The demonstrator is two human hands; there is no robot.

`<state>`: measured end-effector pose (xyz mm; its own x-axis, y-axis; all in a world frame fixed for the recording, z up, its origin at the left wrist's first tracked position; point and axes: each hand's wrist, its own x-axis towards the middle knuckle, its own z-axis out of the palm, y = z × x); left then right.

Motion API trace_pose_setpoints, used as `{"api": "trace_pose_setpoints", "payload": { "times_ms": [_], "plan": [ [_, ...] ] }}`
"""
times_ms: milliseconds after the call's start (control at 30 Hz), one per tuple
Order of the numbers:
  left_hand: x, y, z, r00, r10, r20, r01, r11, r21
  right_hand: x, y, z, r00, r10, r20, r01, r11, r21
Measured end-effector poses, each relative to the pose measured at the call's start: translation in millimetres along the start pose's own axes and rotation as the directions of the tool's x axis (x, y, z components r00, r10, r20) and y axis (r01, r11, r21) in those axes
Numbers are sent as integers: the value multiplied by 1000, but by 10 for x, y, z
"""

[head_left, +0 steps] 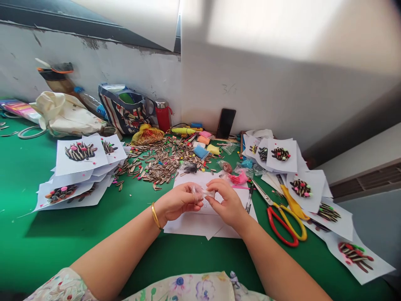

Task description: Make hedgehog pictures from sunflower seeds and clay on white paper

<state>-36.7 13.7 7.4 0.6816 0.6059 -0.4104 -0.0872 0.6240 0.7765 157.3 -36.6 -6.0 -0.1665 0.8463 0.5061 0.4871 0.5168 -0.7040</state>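
Over the white paper sheets (194, 225), my left hand (181, 202) and my right hand (227, 205) meet at a small clear plastic bag (196, 190). My left fingers are closed round one side of the bag; my right thumb and forefinger pinch its other end. What the bag contains, if anything, I cannot make out. Just beyond my hands lie a black clay packet (189, 167), a brown lump in plastic (226, 167) and a bright pink lump (238, 178). A black pen (249, 197) rests beside my right hand.
Scissors (283, 219) and a yellow cutter (293, 202) lie at the right. Paper cards with seed hedgehogs are stacked left (81, 156) and right (308, 190). Loose sunflower seeds (163, 163) spread behind. A phone (226, 123), red flask (162, 117) and bags line the wall.
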Motion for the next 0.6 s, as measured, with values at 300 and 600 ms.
{"api": "trace_pose_setpoints", "payload": {
  "times_ms": [300, 600],
  "plan": [
    [-1, 3, -28, 999, 41, 9, -41, 997, 71, -11, -35, 3, 999, -33, 22, 32, 998, 46],
    [20, -24, 26, 995, 90, -46, -79, 974, 212, -28, 2, -10, 997, 51, 53, -54, 998, 40]
  ]
}}
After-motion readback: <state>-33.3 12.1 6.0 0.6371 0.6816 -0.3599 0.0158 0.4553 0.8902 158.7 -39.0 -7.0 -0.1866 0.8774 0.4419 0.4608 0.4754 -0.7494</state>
